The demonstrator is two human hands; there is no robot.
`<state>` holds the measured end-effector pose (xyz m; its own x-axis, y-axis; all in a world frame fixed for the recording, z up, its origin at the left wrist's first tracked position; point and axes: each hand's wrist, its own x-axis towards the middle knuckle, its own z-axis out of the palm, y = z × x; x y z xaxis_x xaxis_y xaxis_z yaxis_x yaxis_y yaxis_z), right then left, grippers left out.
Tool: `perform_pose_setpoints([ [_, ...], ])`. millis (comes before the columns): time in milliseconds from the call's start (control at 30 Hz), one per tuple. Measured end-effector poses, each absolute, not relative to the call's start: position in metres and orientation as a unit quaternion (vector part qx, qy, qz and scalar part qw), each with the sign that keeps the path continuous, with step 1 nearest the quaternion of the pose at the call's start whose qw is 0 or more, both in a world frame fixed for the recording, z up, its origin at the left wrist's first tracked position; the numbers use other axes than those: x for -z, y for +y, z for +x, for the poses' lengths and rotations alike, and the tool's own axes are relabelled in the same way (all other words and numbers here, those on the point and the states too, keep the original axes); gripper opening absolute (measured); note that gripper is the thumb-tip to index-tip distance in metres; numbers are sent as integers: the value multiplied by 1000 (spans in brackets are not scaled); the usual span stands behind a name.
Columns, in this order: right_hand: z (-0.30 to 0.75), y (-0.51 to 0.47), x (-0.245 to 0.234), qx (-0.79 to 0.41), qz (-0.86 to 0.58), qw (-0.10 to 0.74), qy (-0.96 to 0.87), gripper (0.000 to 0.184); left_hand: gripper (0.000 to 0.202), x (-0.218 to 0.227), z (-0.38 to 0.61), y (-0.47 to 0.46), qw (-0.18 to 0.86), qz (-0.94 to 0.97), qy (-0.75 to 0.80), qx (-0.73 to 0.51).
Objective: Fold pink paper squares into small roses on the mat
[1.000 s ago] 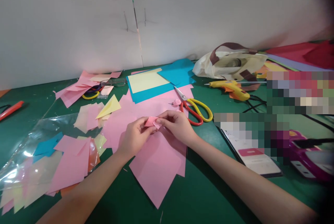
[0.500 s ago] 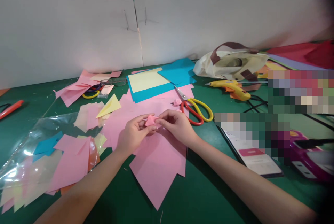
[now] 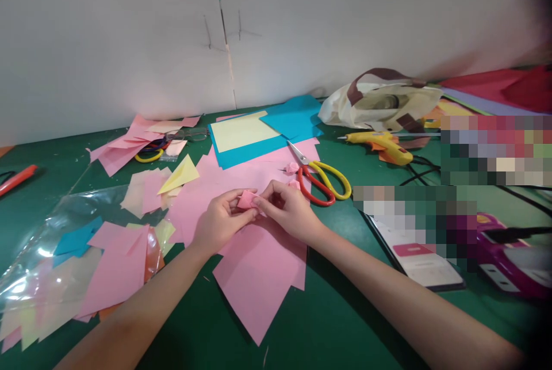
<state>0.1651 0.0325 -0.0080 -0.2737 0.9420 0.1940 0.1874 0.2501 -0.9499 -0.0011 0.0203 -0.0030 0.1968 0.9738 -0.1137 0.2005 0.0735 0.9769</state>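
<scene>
Between my two hands is a small folded piece of pink paper (image 3: 247, 199). My left hand (image 3: 222, 217) pinches it from the left, and the thumb and fingers of my right hand (image 3: 287, 209) close on its right side. Fingers cover part of its folds. Pink paper sheets (image 3: 263, 295) lie beneath both hands on the green table. Just beyond my right hand rest open scissors (image 3: 321, 180) with one red and one yellow handle loop. Beside their blades sits a small pink paper piece (image 3: 292, 168).
Blue sheets (image 3: 297, 119) and a cream sheet (image 3: 239, 131) lie at the back. A clear plastic bag (image 3: 38, 266) with coloured paper is on the left. To the right are a yellow glue gun (image 3: 379, 144), a phone (image 3: 425, 266), a purple power strip (image 3: 513, 266) and a cloth bag (image 3: 345, 106).
The folded pink paper has turned slightly between my fingers, and my right thumb now lies further over it. Other things keep their places apart from a slight camera shift.
</scene>
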Motion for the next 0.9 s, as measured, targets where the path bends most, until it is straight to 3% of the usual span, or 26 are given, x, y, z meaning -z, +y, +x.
perform_pose_setpoints([
  [167, 165, 33, 6, -451, -392, 412, -687, 16, 31, 2, -1, 20, 507, 597, 502, -367],
  [533, 168, 33, 7, -446, -435, 401, -672, 22, 49, 1, -1, 20, 566, 565, 475, -366],
  [900, 169, 34, 10, -428, -430, 417, -677, 21, 28, 2, 0, 23, 549, 586, 470, -367],
])
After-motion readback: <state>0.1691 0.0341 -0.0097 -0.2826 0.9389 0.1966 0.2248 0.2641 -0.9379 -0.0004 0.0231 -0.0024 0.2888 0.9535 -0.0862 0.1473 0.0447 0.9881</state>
